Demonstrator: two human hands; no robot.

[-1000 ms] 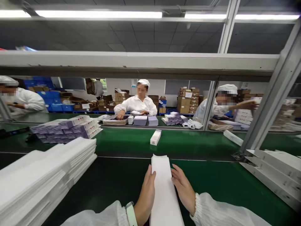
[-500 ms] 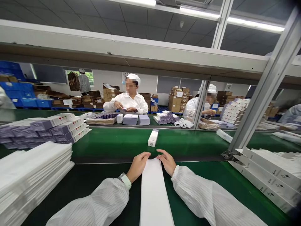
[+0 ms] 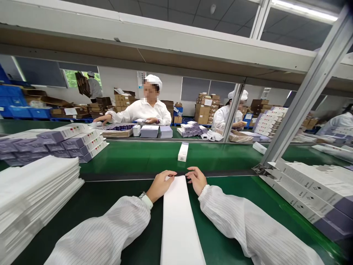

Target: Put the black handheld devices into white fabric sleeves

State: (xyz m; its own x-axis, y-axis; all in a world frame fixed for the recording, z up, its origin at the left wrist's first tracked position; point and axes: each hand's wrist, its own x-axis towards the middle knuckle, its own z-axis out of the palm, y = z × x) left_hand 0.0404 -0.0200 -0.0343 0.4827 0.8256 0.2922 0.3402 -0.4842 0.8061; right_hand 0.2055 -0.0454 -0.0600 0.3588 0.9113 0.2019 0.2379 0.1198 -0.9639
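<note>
A long flat white strip, perhaps a folded foam or paper sleeve [image 3: 179,224], lies on the green surface and runs from its far edge toward me. My left hand [image 3: 160,185] pinches the far left corner, thumb over the top. Beside the far right corner is my right hand [image 3: 197,181], index finger stretched forward and fingers apart, the tips at or very near the strip's edge. Whether they press on it I cannot tell. Beyond both hands, a small white box [image 3: 183,152] rests on the green conveyor belt [image 3: 143,158].
Piled white sleeves [image 3: 35,195] stand at left, with purple-and-white boxes [image 3: 59,141] behind them. More boxes [image 3: 311,195] are stacked at right beside a slanting metal post [image 3: 303,88]. A shelf [image 3: 165,40] crosses overhead. Across the belt, a co-worker [image 3: 149,106] handles small items.
My view has tipped slightly downward. Both hands stay at the strip's far end, with small finger shifts. The co-worker opposite has stretched an arm out toward the left of the view.
</note>
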